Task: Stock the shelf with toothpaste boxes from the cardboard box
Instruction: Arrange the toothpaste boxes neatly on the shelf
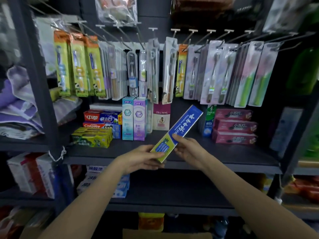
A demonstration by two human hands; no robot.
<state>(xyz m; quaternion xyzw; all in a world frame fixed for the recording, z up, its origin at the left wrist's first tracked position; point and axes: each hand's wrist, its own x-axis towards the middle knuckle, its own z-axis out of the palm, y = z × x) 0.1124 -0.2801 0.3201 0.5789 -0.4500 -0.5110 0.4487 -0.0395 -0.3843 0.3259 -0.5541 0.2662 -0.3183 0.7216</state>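
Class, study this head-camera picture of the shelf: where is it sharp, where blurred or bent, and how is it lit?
Head view: sharpest at the centre, where both hands, left and right, hold the blue toothpaste box; print on the pink boxes is soft; corners smear badly; wide-angle lens bows the shelf posts; light is dim and even, with glare on the toothbrush packs.

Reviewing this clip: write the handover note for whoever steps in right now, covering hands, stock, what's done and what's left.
Left hand grips the near end of the blue-and-green toothpaste box; right hand holds its side. The box is tilted, in the air over the open middle of the dark shelf, not yet set down.
Already shelved: pink boxes stacked at right, red and green boxes at left, two upright boxes behind.
Left: place this box in the gap, then fetch more from the cardboard box at the bottom edge.
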